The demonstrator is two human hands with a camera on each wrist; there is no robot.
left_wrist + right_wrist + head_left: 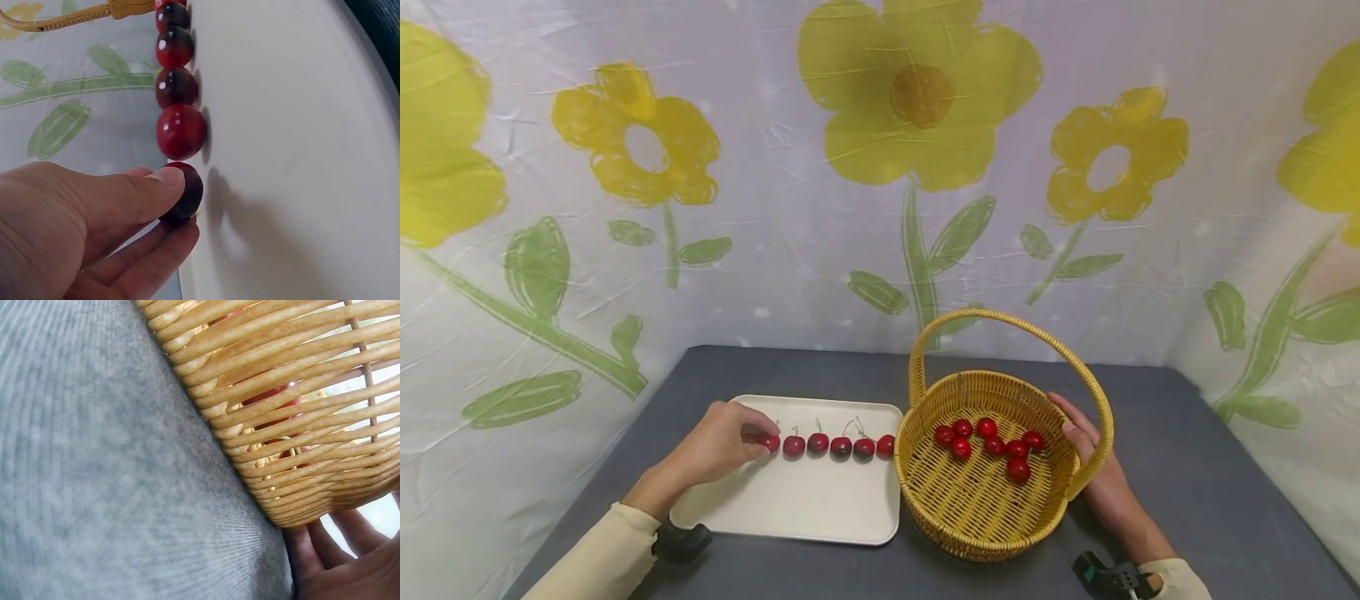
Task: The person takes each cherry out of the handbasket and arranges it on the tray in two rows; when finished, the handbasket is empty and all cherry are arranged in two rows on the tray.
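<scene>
A row of dark red cherries (pixel 817 443), several with stems, lies across the white tray (pixel 797 500). At the row's left end my left hand (pixel 718 446) pinches a cherry (pixel 190 197) between thumb and fingers, close beside a brighter red one (pixel 181 131) in the left wrist view. On the right stands a yellow wicker basket (pixel 985 546) with a tall arched handle and several red cherries (pixel 994 447) inside. My right hand (pixel 1093 467) rests against the basket's right side, fingers along the outer wall; in the right wrist view the woven wall hides part of them.
Tray and basket stand side by side on a dark grey table (pixel 1165 467), the basket rim overlapping the tray's right edge in the head view. A curtain (pixel 760 208) printed with yellow flowers hangs behind and at both sides.
</scene>
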